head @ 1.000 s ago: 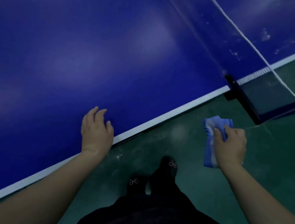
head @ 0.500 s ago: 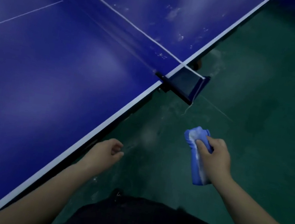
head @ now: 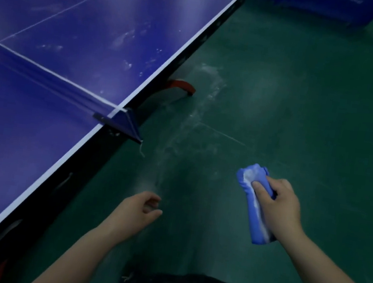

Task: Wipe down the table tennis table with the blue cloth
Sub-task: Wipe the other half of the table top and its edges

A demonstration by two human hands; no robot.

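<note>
Bench: near half looks clean; past the net the far half shows pale smudges, likely unwiped.
Left hand: grip loosely curled, holding nothing, off the bench.
Right hand: grip pinching the cloth, over the floor, well apart from the bench.

Indoor table tennis hall, blue table with net, green sports floor (dusty)
</note>
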